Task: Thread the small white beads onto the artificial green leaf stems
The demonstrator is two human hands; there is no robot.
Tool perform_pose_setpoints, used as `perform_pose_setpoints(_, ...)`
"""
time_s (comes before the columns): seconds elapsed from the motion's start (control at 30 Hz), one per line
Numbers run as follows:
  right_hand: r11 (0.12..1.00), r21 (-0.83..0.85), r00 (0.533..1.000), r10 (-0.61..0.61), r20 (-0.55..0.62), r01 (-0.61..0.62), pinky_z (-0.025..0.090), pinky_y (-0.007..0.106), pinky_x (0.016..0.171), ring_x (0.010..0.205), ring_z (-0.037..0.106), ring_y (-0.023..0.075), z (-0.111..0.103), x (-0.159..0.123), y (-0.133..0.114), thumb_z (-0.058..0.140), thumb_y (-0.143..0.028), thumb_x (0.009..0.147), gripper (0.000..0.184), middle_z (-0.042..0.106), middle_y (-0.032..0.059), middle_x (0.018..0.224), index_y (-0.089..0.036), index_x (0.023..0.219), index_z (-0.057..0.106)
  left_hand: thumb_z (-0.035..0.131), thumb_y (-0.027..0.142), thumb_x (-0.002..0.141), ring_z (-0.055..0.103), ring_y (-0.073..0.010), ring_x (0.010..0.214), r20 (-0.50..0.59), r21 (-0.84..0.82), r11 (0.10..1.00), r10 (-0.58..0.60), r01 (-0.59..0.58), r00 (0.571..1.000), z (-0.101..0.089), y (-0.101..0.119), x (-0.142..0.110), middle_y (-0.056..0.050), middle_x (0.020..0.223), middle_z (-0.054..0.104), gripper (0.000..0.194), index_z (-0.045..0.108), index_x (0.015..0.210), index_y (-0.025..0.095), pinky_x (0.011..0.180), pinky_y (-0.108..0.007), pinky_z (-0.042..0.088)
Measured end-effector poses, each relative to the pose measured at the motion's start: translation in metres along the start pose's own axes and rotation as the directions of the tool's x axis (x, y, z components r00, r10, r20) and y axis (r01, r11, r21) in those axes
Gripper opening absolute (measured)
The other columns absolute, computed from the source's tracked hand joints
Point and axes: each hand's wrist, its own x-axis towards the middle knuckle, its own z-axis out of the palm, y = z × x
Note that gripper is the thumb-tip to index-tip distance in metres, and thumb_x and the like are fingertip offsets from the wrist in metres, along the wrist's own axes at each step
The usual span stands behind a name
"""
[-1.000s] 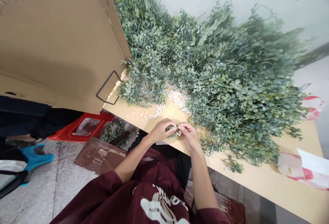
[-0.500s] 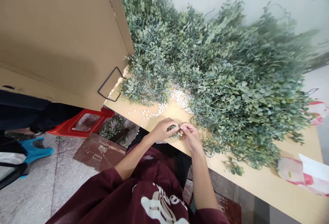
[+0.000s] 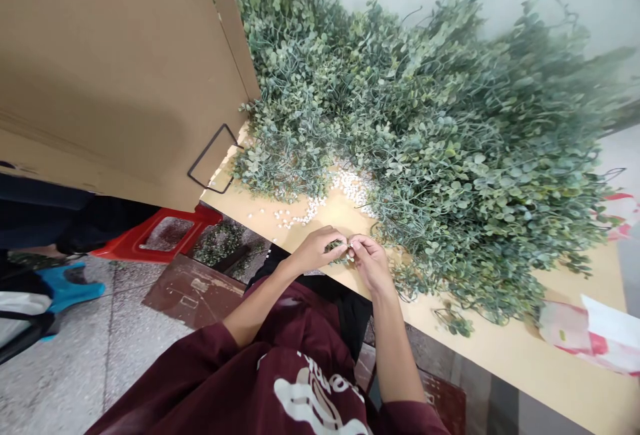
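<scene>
The left hand [image 3: 318,249] grasps a green sprig [image 3: 332,246], long axis unclear, at ten o'clock from the right hand [image 3: 371,264], whose fingertips apparently pinch a white bead [image 3: 351,244].

Holds the left hand [image 3: 319,248] and the right hand [image 3: 371,263] close together in front of the torso [image 3: 300,328], with fingertips almost meeting. Slants the left forearm [image 3: 263,302] in from the left, bare below the elbow, and curves thumb and index finger toward each other, with the back of that hand upward. Extends the right forearm [image 3: 397,348], also bare, nearly straight forward, ending in a fingertip pinch.
</scene>
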Motion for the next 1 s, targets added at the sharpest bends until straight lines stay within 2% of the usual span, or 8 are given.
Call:
perform_pose_setpoints(0.47,0.996,-0.066,0.998,-0.06,0.01,0.06,0.039,0.025,0.064,0.065,0.047,0.012,0.0058,0.002,0.002,0.068,-0.04,0.082,0.019,0.053,-0.001,0.069,-0.021,0.082,0.066,0.047,0.036,0.095,0.055,-0.0165,0.083,-0.002,0.027,1.0,-0.013,0.013,1.0,0.0003,0.0006,0.0001,-0.003,0.081,0.059,0.025,0.062,0.086,0.018,0.076,-0.026,0.041)
perform_pose_setpoints(0.73,0.999,0.02,0.998,-0.049,0.035,0.048,0.038,0.024,0.064,0.067,0.045,0.0114,0.0066,0.0003,0.0019,0.067,-0.038,0.083,0.018,0.052,-0.001,0.071,-0.02,0.08,0.064,0.048,0.033,0.095,0.055,-0.0159,0.083,-0.002,0.005,1.0,-0.021,0.021,1.0,0.0,0.0023,0.0,-0.003,0.084,0.062,0.022,0.062,0.088,0.017,0.076,-0.025,0.041)
perform_pose_setpoints(1.0,0.998,0.02,0.998,-0.054,0.033,0.053,0.037,0.023,0.063,0.066,0.044,0.011,0.0089,-0.002,0.0011,0.066,-0.037,0.084,0.018,0.051,-0.0012,0.071,-0.02,0.079,0.063,0.048,0.032,0.094,0.056,-0.016,0.083,-0.006,0.012,1.0,-0.011,0.011,1.0,-0.0001,0.0033,-0.0005,-0.003,0.084,0.062,0.022,0.062,0.087,0.017,0.077,-0.025,0.041)
